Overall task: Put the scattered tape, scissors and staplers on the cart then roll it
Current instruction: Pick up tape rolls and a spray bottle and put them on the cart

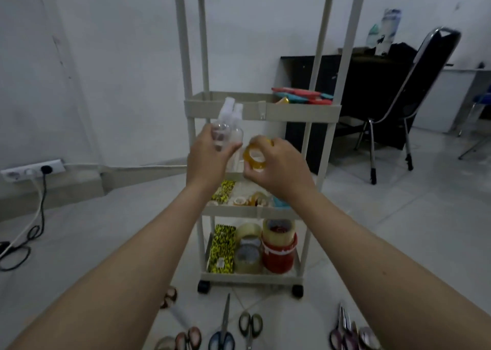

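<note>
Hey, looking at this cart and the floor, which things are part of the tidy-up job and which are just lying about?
Part of the job:
cart
tape roll in the right hand
tape rolls on the bottom shelf
scissors on the floor

Just lying about:
clear bottles in the left hand
chair
power strip

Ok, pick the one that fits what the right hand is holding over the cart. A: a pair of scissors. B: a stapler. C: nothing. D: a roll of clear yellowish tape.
D: the right hand has its fingers closed round a roll of clear yellowish tape, while the scissors lie on the floor.
</note>
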